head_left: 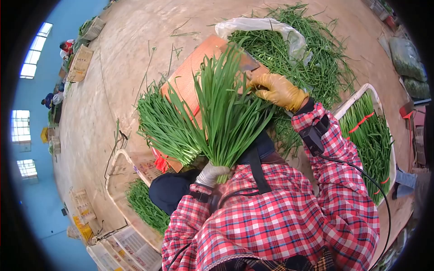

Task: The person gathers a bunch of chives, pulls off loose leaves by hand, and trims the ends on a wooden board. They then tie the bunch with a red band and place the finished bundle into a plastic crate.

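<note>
My left hand [212,174], in a pale knit glove, is closed around the lower stalks of a large bunch of garlic chives [221,113]. The leaves fan upward and outward over a reddish-brown board [190,67]. My right hand [282,91], in a yellow rubber glove, is closed on the handle of a knife [248,63] with a wide dark blade. That blade lies over the far right part of the board, behind the leaf tips. Another pile of chives [165,124] rests on the left of the board, beside red ties [162,163].
Loose leaves [312,58] heap around a white plastic bag [289,31] beyond the board. A basket [392,144] of tied chives stands at right; another basket [110,180] with greens is at left. A cable [379,185] trails from my right wrist. Distant people work along the blue wall.
</note>
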The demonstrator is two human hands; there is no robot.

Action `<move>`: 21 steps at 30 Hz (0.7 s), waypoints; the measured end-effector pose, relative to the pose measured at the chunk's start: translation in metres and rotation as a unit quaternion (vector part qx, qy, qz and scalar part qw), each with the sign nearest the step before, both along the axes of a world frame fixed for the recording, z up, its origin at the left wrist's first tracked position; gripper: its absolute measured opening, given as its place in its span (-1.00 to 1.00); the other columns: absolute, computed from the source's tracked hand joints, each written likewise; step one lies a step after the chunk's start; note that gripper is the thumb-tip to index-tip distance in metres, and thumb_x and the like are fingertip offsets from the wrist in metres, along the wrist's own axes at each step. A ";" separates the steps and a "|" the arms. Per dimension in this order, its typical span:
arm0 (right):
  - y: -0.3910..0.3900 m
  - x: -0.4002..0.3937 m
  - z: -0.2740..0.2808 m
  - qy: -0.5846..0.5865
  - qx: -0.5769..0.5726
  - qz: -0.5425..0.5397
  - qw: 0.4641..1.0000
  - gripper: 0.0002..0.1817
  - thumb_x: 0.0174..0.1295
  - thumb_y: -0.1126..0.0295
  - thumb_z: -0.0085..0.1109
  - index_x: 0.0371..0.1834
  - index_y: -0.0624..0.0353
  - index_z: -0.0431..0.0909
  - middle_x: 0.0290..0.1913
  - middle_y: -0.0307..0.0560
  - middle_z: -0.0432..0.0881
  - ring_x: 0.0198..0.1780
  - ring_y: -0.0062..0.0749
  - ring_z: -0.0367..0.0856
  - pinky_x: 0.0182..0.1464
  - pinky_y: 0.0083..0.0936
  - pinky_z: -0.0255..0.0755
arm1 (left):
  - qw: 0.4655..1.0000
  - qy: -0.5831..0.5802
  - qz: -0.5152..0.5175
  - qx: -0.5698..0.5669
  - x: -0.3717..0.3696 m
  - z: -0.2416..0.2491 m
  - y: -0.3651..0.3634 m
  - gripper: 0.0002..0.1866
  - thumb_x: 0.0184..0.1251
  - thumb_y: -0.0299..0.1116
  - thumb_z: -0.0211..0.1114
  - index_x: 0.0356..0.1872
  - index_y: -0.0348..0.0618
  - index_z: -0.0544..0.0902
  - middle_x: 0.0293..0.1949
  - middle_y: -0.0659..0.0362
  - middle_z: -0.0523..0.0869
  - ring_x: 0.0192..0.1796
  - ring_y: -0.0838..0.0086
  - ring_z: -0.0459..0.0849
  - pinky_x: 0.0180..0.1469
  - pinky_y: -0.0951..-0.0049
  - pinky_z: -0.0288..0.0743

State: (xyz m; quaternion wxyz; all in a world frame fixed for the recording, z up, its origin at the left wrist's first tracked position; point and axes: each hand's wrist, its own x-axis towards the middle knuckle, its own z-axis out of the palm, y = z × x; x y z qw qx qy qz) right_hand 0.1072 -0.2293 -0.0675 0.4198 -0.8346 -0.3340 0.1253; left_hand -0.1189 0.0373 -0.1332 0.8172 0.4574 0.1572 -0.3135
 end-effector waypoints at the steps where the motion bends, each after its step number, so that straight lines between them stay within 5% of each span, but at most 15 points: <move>1: -0.001 0.001 -0.006 -0.051 0.002 0.011 0.999 -0.75 0.18 0.50 0.19 -0.05 0.21 0.59 -0.23 -0.08 0.62 -0.20 -0.45 0.59 -0.11 -0.51 0.45 | 1.000 0.001 0.001 -0.001 0.000 -0.001 0.000 -0.50 -0.14 -0.24 0.53 -0.17 -0.27 0.57 -0.38 0.13 0.62 -0.42 0.45 0.59 -0.38 0.48 0.49; 3: 0.002 0.003 -0.020 -0.152 0.006 0.034 0.988 -0.77 0.15 0.48 0.22 -0.10 0.22 0.60 -0.30 -0.06 0.62 -0.27 -0.41 0.58 -0.15 -0.49 0.45 | 1.000 0.001 0.001 -0.004 -0.001 -0.002 0.002 -0.51 -0.13 -0.26 0.52 -0.16 -0.27 0.57 -0.37 0.13 0.62 -0.41 0.45 0.59 -0.37 0.48 0.50; 6: 0.003 0.005 -0.016 -0.016 0.012 0.005 1.000 -0.80 0.10 0.36 0.20 -0.24 0.20 0.62 -0.32 0.05 0.63 -0.20 -0.10 0.60 -0.13 -0.29 0.45 | 1.000 -0.003 -0.003 -0.010 0.000 -0.004 0.002 -0.52 -0.11 -0.28 0.51 -0.15 -0.28 0.56 -0.37 0.13 0.62 -0.41 0.45 0.60 -0.37 0.49 0.50; 9: -0.003 0.011 0.005 0.101 -0.010 0.066 0.993 -0.80 0.11 0.38 0.24 -0.21 0.21 0.62 -0.40 -0.07 0.63 -0.36 -0.39 0.55 -0.24 -0.43 0.44 | 1.000 0.001 0.009 -0.002 0.000 -0.001 0.002 -0.53 -0.10 -0.31 0.49 -0.13 -0.29 0.56 -0.36 0.11 0.63 -0.41 0.45 0.61 -0.37 0.50 0.51; 19: -0.026 -0.009 0.033 -0.020 -0.041 0.061 0.997 -0.75 0.00 0.49 0.12 -0.21 0.25 0.60 -0.38 0.01 0.63 -0.34 -0.33 0.61 -0.25 -0.43 0.45 | 0.995 0.010 0.041 0.094 0.006 0.009 -0.006 -0.61 -0.05 -0.52 0.39 -0.11 -0.34 0.57 -0.37 0.09 0.67 -0.44 0.40 0.64 -0.36 0.46 0.56; 21: -0.029 -0.021 0.046 0.004 -0.060 0.045 0.997 -0.76 0.01 0.41 0.16 -0.23 0.19 0.62 -0.34 0.01 0.66 -0.29 -0.15 0.63 -0.21 -0.34 0.48 | 0.986 -0.022 0.055 0.157 0.008 0.010 -0.013 -0.68 -0.04 -0.56 0.37 -0.18 -0.31 0.57 -0.37 0.16 0.66 -0.41 0.51 0.61 -0.33 0.51 0.52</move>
